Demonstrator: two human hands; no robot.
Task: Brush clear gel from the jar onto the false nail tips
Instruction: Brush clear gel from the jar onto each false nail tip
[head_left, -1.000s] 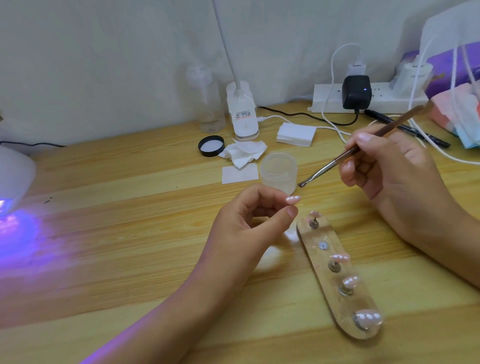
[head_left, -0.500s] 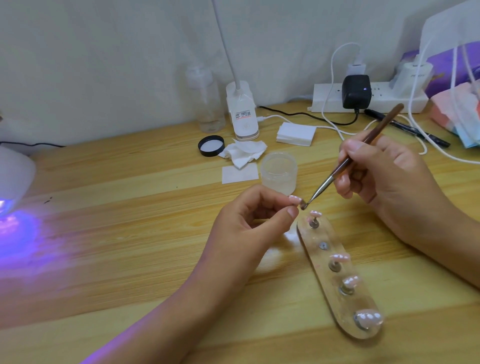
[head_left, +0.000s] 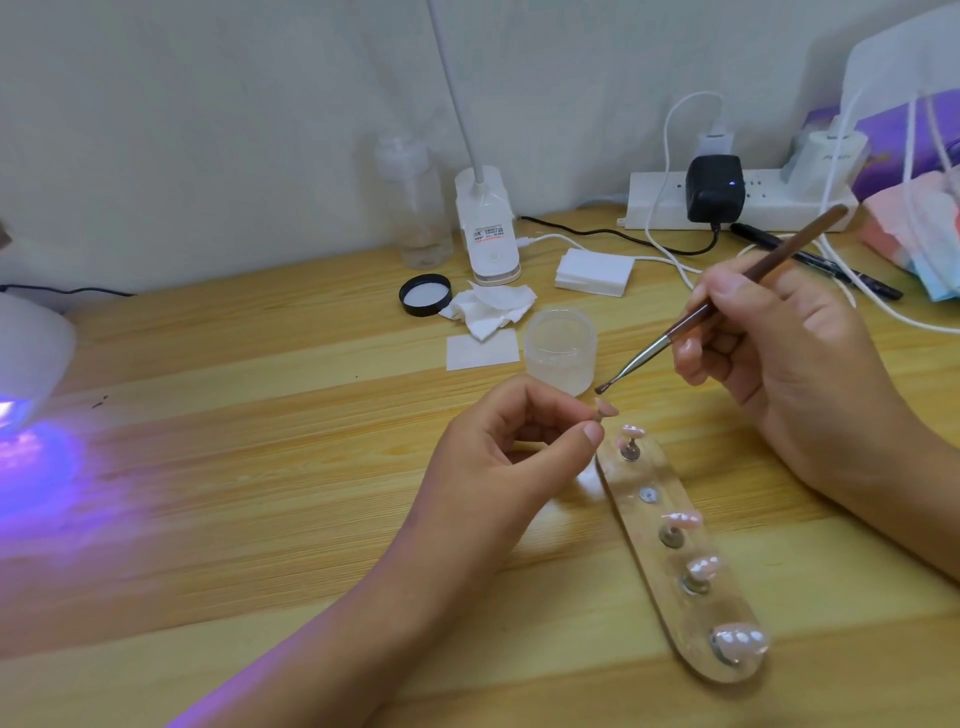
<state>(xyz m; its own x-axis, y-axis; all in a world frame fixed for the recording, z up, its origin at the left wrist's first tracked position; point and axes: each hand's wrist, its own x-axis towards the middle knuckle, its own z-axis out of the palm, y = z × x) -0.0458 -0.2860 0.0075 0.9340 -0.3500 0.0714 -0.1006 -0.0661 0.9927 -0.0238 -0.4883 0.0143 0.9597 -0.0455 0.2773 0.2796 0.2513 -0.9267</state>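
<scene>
My left hand (head_left: 509, 457) pinches one false nail tip (head_left: 607, 408) between thumb and forefinger. My right hand (head_left: 779, 353) grips the gel brush (head_left: 644, 355), bristles just above that tip, not touching. The open gel jar (head_left: 560, 353) stands just behind on the counter (head_left: 260, 467); four more tips (head_left: 681, 518) sit on the clear holder strip (head_left: 631, 525).

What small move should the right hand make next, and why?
Probably lower the brush a little so its bristles meet the nail tip pinched by the left hand. The right hand holds the bristles just above that tip, apart from it, beside the open gel jar.
</scene>
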